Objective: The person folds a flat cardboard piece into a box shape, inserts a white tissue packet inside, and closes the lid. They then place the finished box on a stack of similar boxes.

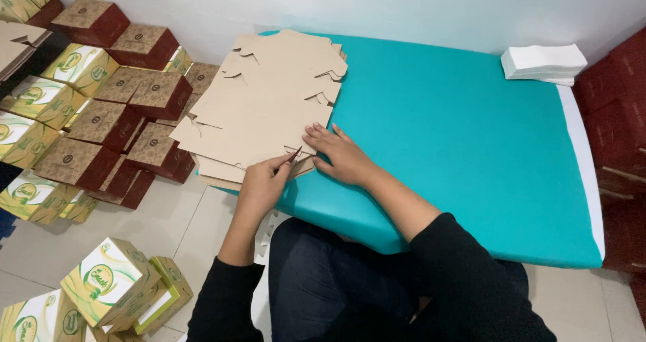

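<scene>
Dozens of folded boxes are lying heaped on the tiled floor at the far left; the brown boxes (111, 130) number roughly a dozen in view, stacked loosely against the wall, and the yellow-green boxes (40, 100) are sitting beside them, with about three more yellow-green ones (111, 281) tumbled near the seated person's knee. Moving right, one stack of flat cardboard blanks (269, 103) is resting on the left part of the teal table (457, 140), its edge overhanging the table's corner; the blanks are plain tan, die-cut with notched tabs, fanned unevenly, too many to count. The left hand (264, 184) is pinching the near corner of the stack's upper sheets between thumb and forefinger, the other fingers curling under; the right hand (340, 155) is lying flat just beside it, fingers spread and pressing on the blanks' near edge. Farther right, one small stack of white paper (544, 63) is sitting at the table's far corner, well apart from the hands; dark red furniture (622, 113) is standing at the right edge.
</scene>
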